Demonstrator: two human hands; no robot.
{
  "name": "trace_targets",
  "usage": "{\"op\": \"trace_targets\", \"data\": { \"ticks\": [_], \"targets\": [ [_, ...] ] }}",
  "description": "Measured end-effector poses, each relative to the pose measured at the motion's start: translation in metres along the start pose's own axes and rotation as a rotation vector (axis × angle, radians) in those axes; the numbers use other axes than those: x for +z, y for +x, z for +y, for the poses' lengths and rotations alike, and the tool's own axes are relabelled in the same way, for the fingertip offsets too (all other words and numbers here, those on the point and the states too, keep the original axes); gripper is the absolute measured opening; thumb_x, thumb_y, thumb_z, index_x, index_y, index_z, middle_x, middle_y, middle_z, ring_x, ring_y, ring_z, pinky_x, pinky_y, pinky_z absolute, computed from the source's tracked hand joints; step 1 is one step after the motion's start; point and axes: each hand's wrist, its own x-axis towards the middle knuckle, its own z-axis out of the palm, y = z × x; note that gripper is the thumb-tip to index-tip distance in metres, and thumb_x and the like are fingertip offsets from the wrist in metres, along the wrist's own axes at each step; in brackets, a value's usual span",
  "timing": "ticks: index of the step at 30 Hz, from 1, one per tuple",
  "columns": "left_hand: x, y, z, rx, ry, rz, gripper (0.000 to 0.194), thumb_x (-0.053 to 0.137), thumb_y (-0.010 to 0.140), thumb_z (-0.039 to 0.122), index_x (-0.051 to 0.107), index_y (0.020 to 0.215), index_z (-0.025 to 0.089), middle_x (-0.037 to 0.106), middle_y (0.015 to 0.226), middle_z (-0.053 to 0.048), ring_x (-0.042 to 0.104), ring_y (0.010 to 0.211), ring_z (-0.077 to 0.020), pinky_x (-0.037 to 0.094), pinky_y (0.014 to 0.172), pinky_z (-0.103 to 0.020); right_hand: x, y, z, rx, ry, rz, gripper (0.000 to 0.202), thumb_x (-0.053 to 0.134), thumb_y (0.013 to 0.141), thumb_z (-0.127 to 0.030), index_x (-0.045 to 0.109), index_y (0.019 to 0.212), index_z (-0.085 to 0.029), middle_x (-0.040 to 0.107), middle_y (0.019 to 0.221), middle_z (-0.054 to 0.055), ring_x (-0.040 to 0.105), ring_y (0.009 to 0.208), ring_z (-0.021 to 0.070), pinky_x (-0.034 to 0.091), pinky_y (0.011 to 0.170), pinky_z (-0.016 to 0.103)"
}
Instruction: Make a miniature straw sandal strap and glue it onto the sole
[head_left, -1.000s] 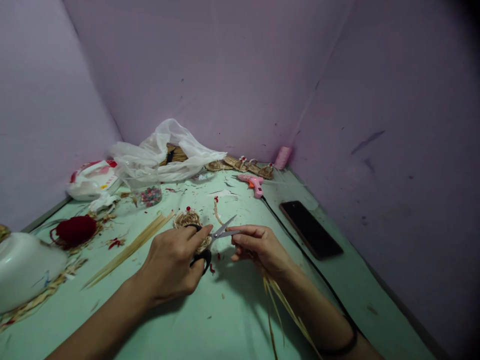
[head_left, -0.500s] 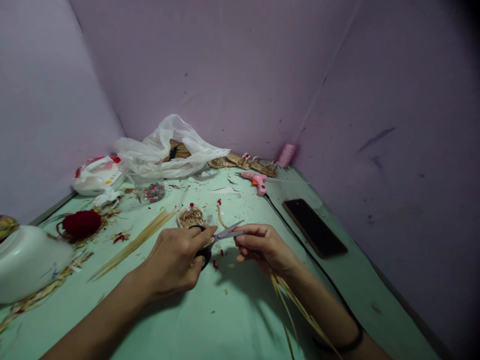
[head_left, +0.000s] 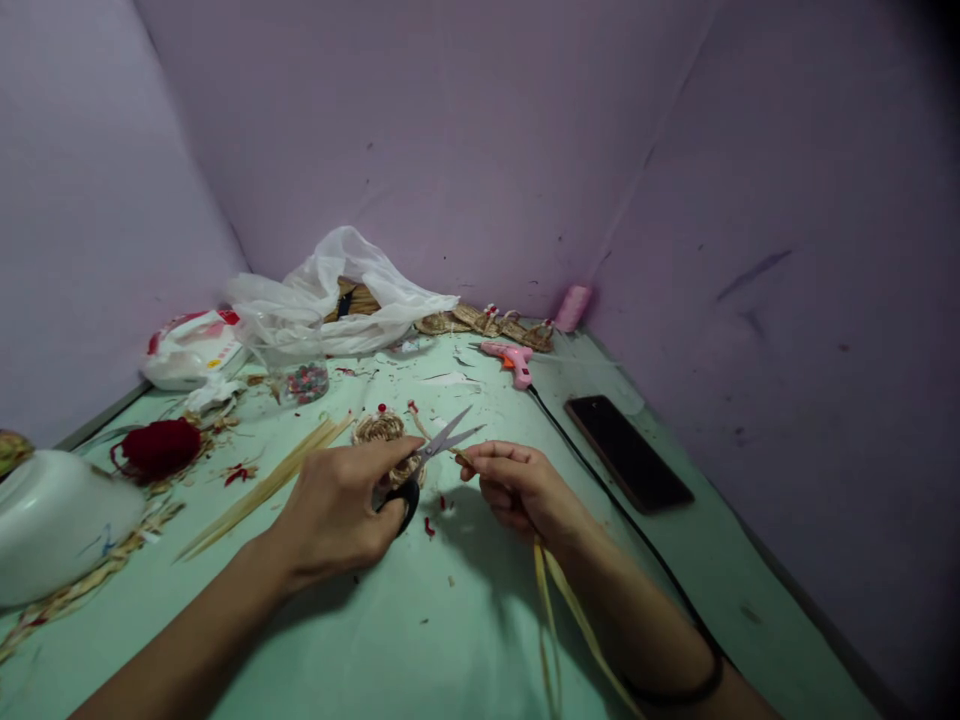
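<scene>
My left hand [head_left: 341,505] is closed on black-handled scissors [head_left: 439,446], whose blades stand apart and point towards my right hand. The fingertips of my right hand [head_left: 517,487] pinch a thin straw cord [head_left: 458,456], close to the blade tips. Long pale straw strands [head_left: 546,610] hang below my right palm towards me. A thin cord with a red end [head_left: 413,408] shows beyond the scissors; whether it joins the pinched one I cannot tell. Partly behind my left hand and the scissors lies a coiled woven straw piece [head_left: 377,428] with a red bead on it.
A pink glue gun [head_left: 510,362], its black cable and a phone [head_left: 628,453] lie right. Left are straw strips [head_left: 262,495], red yarn [head_left: 161,448], a white bowl [head_left: 67,525] and a cup of beads [head_left: 306,382]. Behind lie a plastic bag [head_left: 352,310] and woven straw pieces [head_left: 484,320].
The scissor blades have opened wider and swung up a little. My right fingertips have shifted slightly left, and the red-ended cord has moved left. The hanging strands have swung left.
</scene>
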Motion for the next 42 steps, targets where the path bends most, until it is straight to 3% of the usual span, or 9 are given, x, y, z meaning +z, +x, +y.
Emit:
{"op": "trace_targets", "data": {
  "ticks": [4,10,21,32,42],
  "targets": [
    [0.003,0.000,0.002,0.019,0.132,-0.090,0.051,0.048,0.065,0.017,0.052,0.116,0.019,0.066,0.083,-0.005,0.060,0.072,-0.0203,0.044,0.063,-0.031,0.001,-0.003,0.001,-0.041,-0.071,0.025,0.019,0.067,0.062,-0.029,0.060,0.059,-0.012,0.027,0.035,-0.012,0.014,0.029,-0.0009,0.008,0.028,0.015],
    [0.003,0.001,0.008,0.036,0.237,-0.173,0.052,0.047,0.067,0.018,0.048,0.119,0.016,0.064,0.082,-0.007,0.058,0.071,-0.0214,0.042,0.062,-0.033,0.001,-0.001,0.007,-0.123,-0.116,0.093,0.019,0.068,0.057,-0.020,0.068,0.075,-0.013,0.048,0.048,-0.007,0.025,0.033,-0.0006,0.014,0.031,0.015],
    [0.000,0.001,0.012,-0.018,0.203,-0.224,0.053,0.046,0.066,0.018,0.047,0.120,0.017,0.065,0.086,-0.007,0.060,0.072,-0.0225,0.044,0.061,-0.034,0.001,-0.003,0.007,-0.161,-0.172,0.062,0.015,0.066,0.060,-0.019,0.070,0.073,-0.014,0.040,0.040,-0.009,0.023,0.034,0.0001,0.016,0.033,0.017],
    [0.004,-0.001,0.011,0.004,0.237,-0.252,0.053,0.044,0.068,0.018,0.045,0.121,0.018,0.064,0.084,-0.007,0.059,0.071,-0.0218,0.044,0.061,-0.033,0.005,-0.004,0.005,-0.117,-0.110,0.061,0.014,0.068,0.055,-0.021,0.068,0.066,-0.013,0.051,0.048,-0.005,0.027,0.031,-0.0005,0.015,0.031,0.017],
    [0.001,0.000,0.011,-0.001,0.130,-0.297,0.055,0.041,0.065,0.010,0.046,0.118,0.019,0.067,0.082,-0.006,0.062,0.070,-0.0209,0.043,0.058,-0.030,0.005,-0.007,0.004,-0.143,-0.161,0.045,0.013,0.069,0.058,-0.024,0.063,0.058,-0.013,0.041,0.038,-0.008,0.026,0.031,0.0006,0.016,0.031,0.017]
  ]
}}
